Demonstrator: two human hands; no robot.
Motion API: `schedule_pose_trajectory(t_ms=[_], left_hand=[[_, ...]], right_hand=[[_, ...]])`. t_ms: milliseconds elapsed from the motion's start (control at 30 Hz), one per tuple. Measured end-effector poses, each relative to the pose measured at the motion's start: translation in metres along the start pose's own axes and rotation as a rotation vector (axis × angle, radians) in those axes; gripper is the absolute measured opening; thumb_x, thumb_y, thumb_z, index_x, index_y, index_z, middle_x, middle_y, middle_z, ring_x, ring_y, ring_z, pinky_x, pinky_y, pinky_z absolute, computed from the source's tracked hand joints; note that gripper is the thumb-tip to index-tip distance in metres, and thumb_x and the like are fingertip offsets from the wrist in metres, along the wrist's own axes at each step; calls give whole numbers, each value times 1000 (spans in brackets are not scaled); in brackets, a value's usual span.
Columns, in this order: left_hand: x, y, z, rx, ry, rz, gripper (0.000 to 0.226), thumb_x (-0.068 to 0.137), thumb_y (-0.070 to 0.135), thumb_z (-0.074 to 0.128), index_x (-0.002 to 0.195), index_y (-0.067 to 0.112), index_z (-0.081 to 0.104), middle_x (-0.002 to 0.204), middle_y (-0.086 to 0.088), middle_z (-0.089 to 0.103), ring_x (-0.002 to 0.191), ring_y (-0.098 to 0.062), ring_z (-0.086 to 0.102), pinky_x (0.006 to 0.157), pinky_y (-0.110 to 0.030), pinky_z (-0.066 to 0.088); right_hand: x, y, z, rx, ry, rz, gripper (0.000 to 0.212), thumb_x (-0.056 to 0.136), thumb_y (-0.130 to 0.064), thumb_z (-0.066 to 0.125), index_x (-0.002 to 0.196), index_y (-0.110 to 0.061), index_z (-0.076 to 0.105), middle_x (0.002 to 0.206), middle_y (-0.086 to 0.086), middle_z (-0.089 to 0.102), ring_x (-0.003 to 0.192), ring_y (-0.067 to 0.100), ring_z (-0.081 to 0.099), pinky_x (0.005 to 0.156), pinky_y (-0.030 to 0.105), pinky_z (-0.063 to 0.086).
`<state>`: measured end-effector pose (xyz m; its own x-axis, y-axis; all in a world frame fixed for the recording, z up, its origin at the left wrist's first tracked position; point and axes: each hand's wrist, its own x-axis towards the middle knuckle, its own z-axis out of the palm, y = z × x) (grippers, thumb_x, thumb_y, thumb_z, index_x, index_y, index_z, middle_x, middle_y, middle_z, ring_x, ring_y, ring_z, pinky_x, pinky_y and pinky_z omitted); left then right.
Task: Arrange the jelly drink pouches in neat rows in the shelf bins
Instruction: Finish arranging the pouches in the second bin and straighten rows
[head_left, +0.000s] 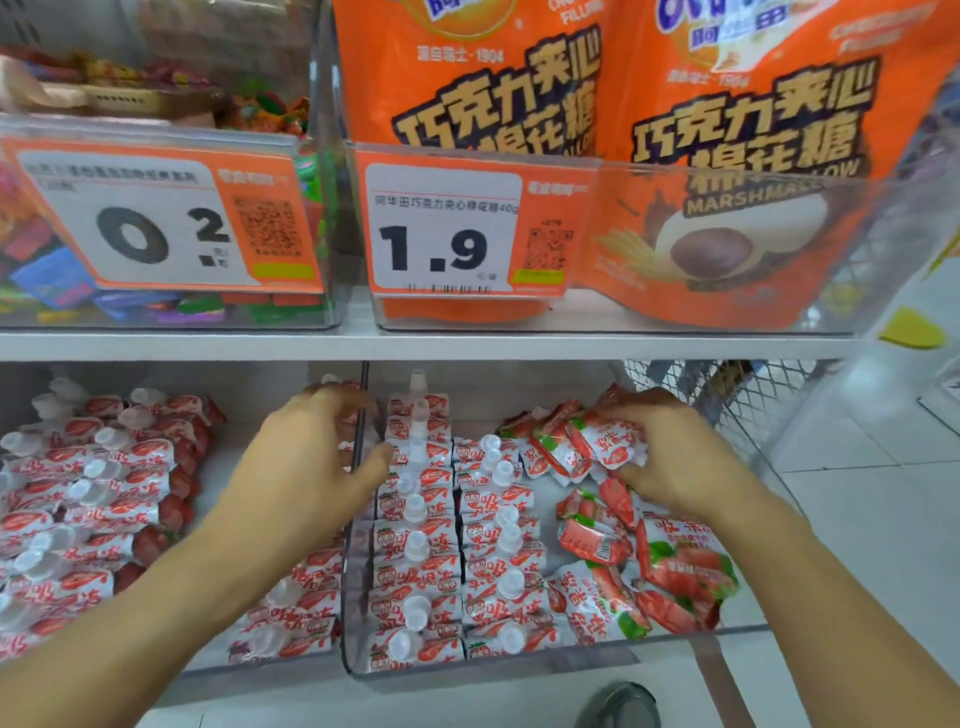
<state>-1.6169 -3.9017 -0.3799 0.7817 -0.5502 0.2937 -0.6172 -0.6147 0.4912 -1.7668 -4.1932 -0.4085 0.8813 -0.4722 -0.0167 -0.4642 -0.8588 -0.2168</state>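
In the lower right of the frame the right hand (675, 452) clutches a bunch of loose jelly drink pouches (582, 441), probably to line them beside the two neat rows (452, 545), while the left hand (306, 462), fingers curled, seems to hold the clear bin (519, 667) by its divider wall (357, 447).

Left hand (306, 457) fingers hidden behind bin divider (359, 415); marshmallow bags (467, 78) cropped above.

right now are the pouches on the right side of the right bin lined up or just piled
Piled. The loose pouches lie tilted at mixed angles, unlike the two straight rows beside them. The right hand grips a few.
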Motion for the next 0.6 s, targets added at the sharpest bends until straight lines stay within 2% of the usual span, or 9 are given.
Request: schedule_pose_trajectory(t_ms=[67, 100, 133, 200, 267, 367, 433, 500, 600], left_hand=[[-2, 3, 3, 9, 22, -18, 46, 77, 21, 73, 121, 10, 63, 109, -11, 70, 95, -28, 67, 86, -34, 51], [-3, 5, 4, -1, 34, -32, 46, 77, 19, 72, 122, 10, 64, 109, -11, 71, 92, -29, 68, 86, -35, 52], [-5, 6, 5, -21, 45, -46, 46, 77, 18, 72, 122, 12, 64, 108, -10, 72, 87, -28, 69, 85, -34, 52], [-8, 7, 7, -64, 62, -67, 44, 78, 16, 70, 122, 15, 65, 103, -8, 74, 75, -24, 70, 81, -32, 53], [-9, 6, 7, -102, 79, -93, 44, 79, 15, 69, 123, 17, 66, 103, -6, 74, 74, -22, 71, 81, -29, 52], [-10, 3, 6, -155, 73, -124, 42, 80, 17, 69, 122, 18, 66, 91, -5, 76, 77, -19, 71, 77, -17, 48], [-10, 1, 4, -168, 46, -128, 41, 81, 18, 69, 122, 19, 66, 73, -6, 72, 73, -22, 71, 66, -7, 43], [-12, -2, 4, -179, 28, -129, 41, 81, 18, 69, 122, 19, 66, 64, 1, 62, 70, -26, 70, 60, 2, 37], [-10, -5, 6, -176, 35, -103, 43, 82, 19, 68, 125, 20, 64, 66, 0, 65, 64, -21, 69, 59, -4, 40]], right_hand=[[-2, 0, -5, 103, 200, -88, 13, 80, -25, 73, 93, -25, 76, 91, -4, 74, 80, 14, 67, 72, 30, 53], [-3, -6, -9, 124, 321, -135, 11, 85, -29, 72, 76, -23, 69, 73, -6, 68, 63, 9, 60, 61, 26, 45], [-2, -13, -10, 160, 431, -170, 20, 87, -33, 71, 71, -25, 62, 65, -8, 60, 56, 7, 51, 56, 26, 38], [7, -35, -8, 327, 517, -222, 17, 90, -37, 70, 76, -30, 62, 73, -6, 62, 66, 12, 51, 62, 29, 38], [23, -59, 5, 378, 430, -293, 15, 91, -40, 67, 78, -33, 63, 84, -8, 67, 77, 14, 59, 69, 30, 46], [57, -80, 35, 323, 48, -290, 19, 94, -36, 64, 94, -19, 69, 99, 1, 72, 90, 22, 66, 72, 29, 45], [74, -83, 42, 244, -181, -215, 20, 95, -36, 61, 106, -19, 66, 112, 5, 68, 99, 26, 63, 75, 28, 41], [84, -82, 37, 234, -265, -175, 21, 94, -39, 63, 108, -24, 65, 114, 1, 66, 101, 23, 61, 81, 32, 46], [84, -83, 35, 277, -271, -156, 18, 95, -37, 62, 108, -25, 65, 110, -6, 63, 100, 18, 59, 81, 31, 44]])
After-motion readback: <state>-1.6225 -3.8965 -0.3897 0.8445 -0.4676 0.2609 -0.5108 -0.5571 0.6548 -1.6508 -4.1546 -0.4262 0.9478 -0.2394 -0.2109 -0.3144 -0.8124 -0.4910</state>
